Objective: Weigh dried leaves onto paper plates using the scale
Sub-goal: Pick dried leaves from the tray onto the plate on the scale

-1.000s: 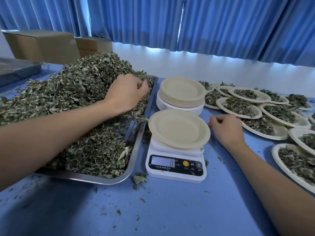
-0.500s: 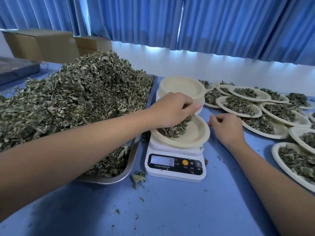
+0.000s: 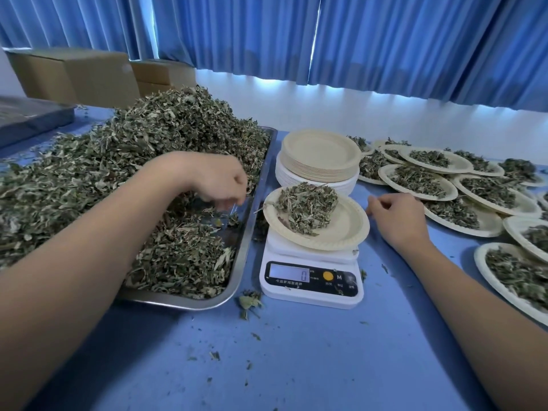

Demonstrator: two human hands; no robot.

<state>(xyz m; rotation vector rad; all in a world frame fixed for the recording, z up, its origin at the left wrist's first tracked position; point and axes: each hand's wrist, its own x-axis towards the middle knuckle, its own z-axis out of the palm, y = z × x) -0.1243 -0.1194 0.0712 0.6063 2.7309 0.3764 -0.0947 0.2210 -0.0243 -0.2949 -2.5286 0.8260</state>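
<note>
While the display (image 3: pixel 289 272) shows 0, I hold this portion unconfirmed.
The dried leaves (image 3: pixel 305 207) sit heaped on the far-left part of the paper plate (image 3: pixel 341 229), which rests on the scale (image 3: pixel 311 292); one stem overhangs the rim toward the tray (image 3: pixel 246 232). The left grip (image 3: pixel 219 185) is down among the tray's loose leaves, fingers curled; whether it has a pinch I cannot tell. The right grip (image 3: pixel 397 218) lies on the surface (image 3: pixel 296 366) just beside the plate's rim, fingers loosely bent, holding nothing. My judgement: let the reading settle, leave the right grip clear of the plate so it adds no load, then trim by small pinches dropped at the centre. Filled plates (image 3: pixel 421 179) lie to the right.
</note>
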